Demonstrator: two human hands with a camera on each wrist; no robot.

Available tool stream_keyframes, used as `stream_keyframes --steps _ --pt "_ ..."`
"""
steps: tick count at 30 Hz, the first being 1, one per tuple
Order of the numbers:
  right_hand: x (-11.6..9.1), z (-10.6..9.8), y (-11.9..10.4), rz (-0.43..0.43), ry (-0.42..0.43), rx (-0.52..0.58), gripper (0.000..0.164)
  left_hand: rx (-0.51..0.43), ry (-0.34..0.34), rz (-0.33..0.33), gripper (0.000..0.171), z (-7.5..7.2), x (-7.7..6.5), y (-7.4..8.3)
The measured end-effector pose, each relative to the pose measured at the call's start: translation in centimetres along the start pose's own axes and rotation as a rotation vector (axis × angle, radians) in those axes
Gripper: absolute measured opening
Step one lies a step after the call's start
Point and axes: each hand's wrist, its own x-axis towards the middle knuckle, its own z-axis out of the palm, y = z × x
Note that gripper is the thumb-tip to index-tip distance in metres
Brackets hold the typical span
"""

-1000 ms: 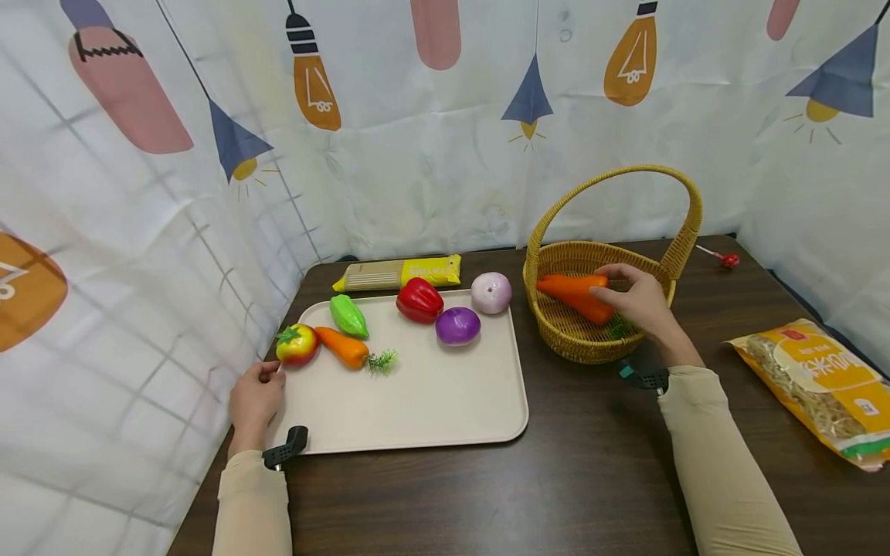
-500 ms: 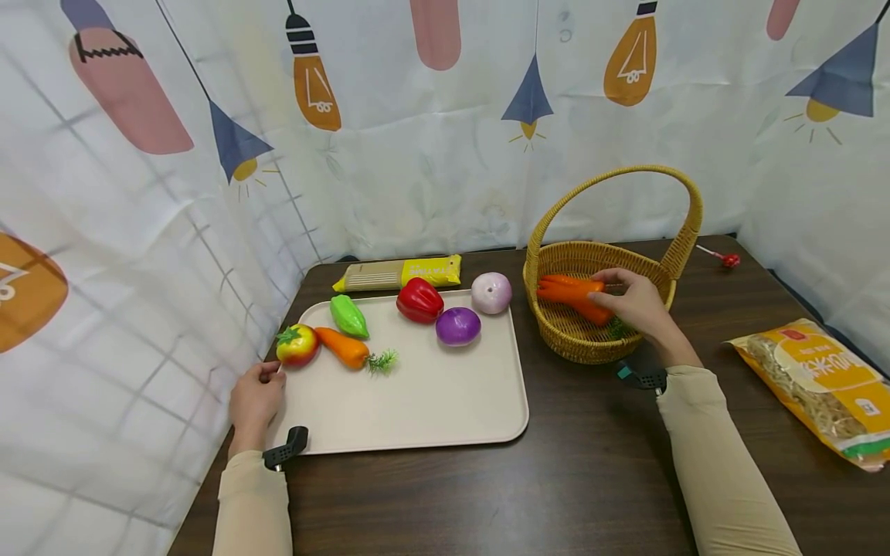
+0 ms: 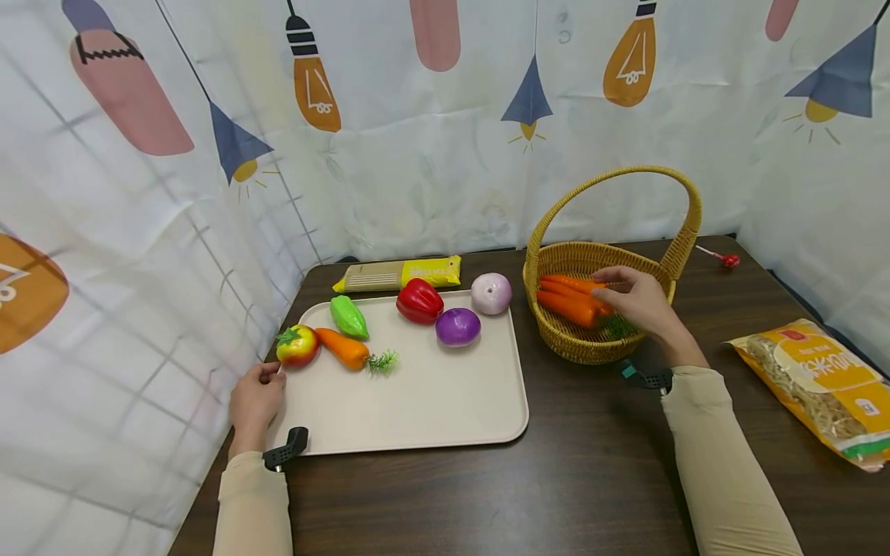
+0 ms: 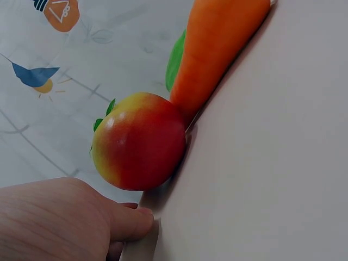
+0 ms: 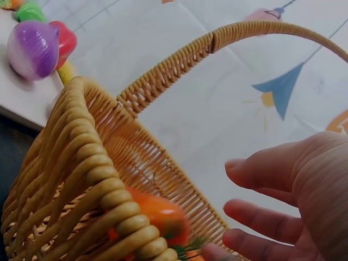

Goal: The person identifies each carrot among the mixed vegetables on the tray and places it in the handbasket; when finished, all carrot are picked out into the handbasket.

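Note:
My left hand (image 3: 256, 401) pinches the left rim of the beige tray (image 3: 417, 409) between thumb and fingers. Right beside those fingers sits a red and yellow round fruit (image 4: 138, 144) with green leaves, its side against the tip of an orange carrot (image 4: 217, 49). Over the wicker basket (image 3: 580, 354), my right hand (image 3: 643, 305) has its thumb and fingers spread, with nothing between them in the right wrist view. Orange carrots (image 3: 566, 307) with green tops lie inside the basket, just below the fingertips; the basket wall partly hides them in the right wrist view.
A green vegetable (image 3: 349, 316), red bell pepper (image 3: 420, 301), purple onion (image 3: 458, 327) and pale onion (image 3: 491, 293) occupy the tray's far side. Behind it lies a yellow noodle pack (image 3: 399, 275). To the right are a noodle bag (image 3: 820, 386) and a lollipop (image 3: 729, 261).
The front carrot has come to rest lower in the basket, apart from the one behind it. My right fingers have let go of it. My left hand has stayed on the tray rim.

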Motion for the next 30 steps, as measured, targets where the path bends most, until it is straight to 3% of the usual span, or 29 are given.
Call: stream_keyframes --steps 14,20,30 --pt "-0.6 -0.1 -2.4 -0.049 0.053 0.09 0.041 -0.002 0.006 0.008 0.038 -0.1 -0.2 0.0" --pt "-1.0 0.4 -4.0 -0.121 0.046 0.157 0.039 0.001 0.005 0.006 0.038 -0.1 -0.1 -0.1" --pt "-1.5 2.5 -6.4 -0.187 0.02 0.115 0.029 -0.006 -0.002 -0.012 0.038 0.0 -0.2 0.1"
